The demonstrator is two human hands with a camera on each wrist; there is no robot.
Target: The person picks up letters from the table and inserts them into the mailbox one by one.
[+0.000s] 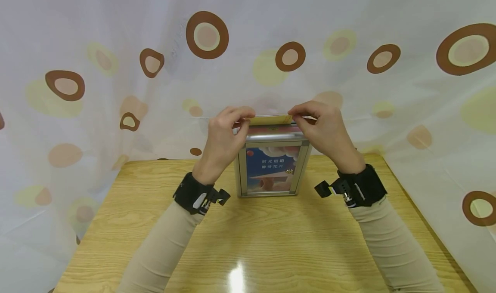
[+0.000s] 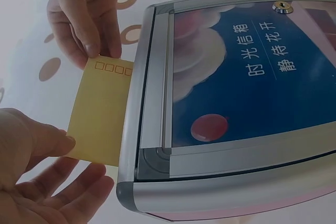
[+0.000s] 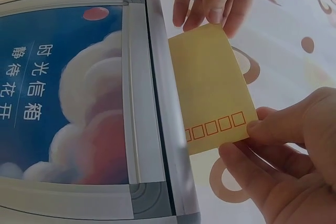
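A yellow envelope with a row of small red boxes stands at the top of a silver-framed letter box, its lower part hidden by the box's top edge. My left hand pinches one end of the envelope between thumb and fingers. At the other end, my right hand pinches the corner beside the printed boxes, as the right wrist view shows. The letter box has a blue front panel with white Chinese characters and a small metal lock.
The letter box stands upright on a wood-grain table, near its back edge. Behind and beside the table hangs a white curtain with brown and yellow ring patterns. Black straps with small camera mounts sit on both wrists.
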